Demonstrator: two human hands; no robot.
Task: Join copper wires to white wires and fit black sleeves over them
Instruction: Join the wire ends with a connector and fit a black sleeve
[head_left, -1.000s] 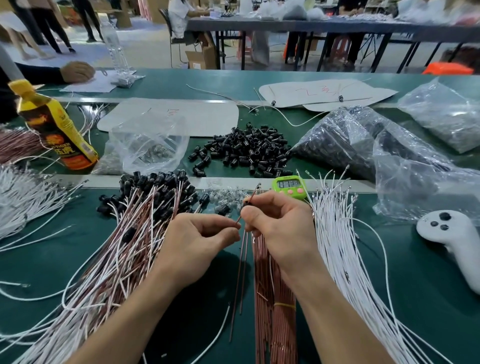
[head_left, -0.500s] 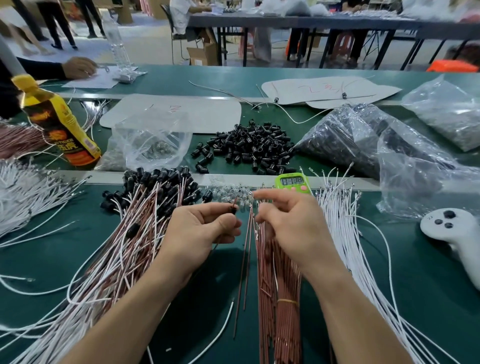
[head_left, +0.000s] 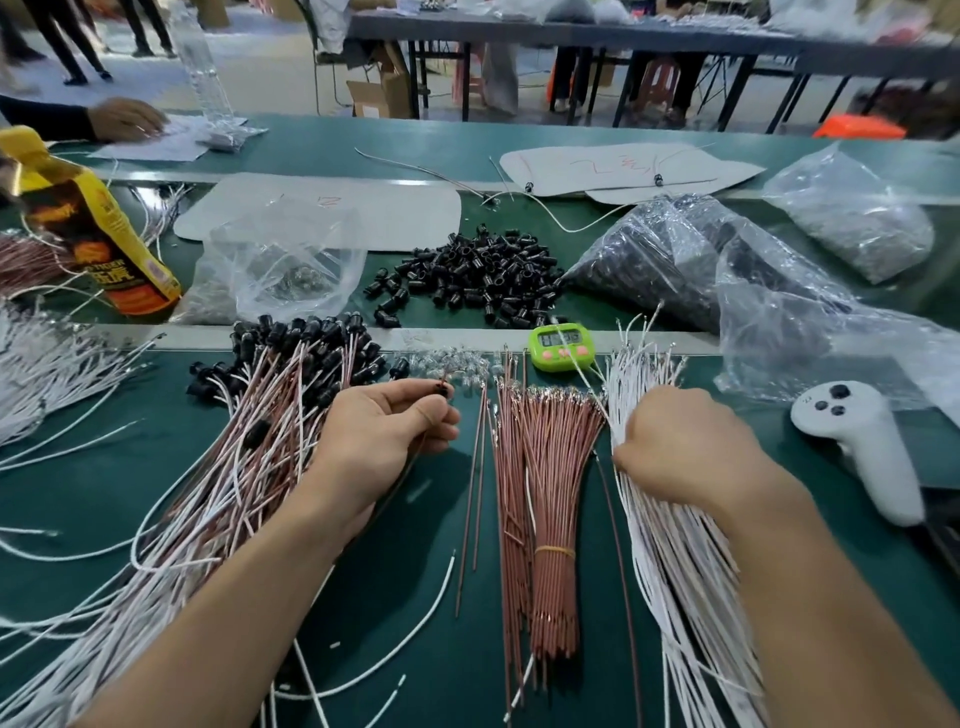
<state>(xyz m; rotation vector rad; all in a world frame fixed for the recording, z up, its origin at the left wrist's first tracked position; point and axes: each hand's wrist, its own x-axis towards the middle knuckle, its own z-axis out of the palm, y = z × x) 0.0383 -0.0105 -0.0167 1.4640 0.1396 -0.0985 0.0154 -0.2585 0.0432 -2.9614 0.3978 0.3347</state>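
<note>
Spreading across the green bench (head_left: 104, 493), a pile of joined wires (head_left: 249, 467) with black ends lies at the left, loose white wires (head_left: 675, 545) fan out at the right, and the banded copper wires (head_left: 550, 467) lie between them. Black sleeves (head_left: 478, 275) are heaped beyond. The right hand (head_left: 685, 447) curls its grip around white wires at the bundle's inner edge; the left hand (head_left: 384, 436) pinches a single copper wire (head_left: 410, 460) that has a small dark piece at its tip.
</note>
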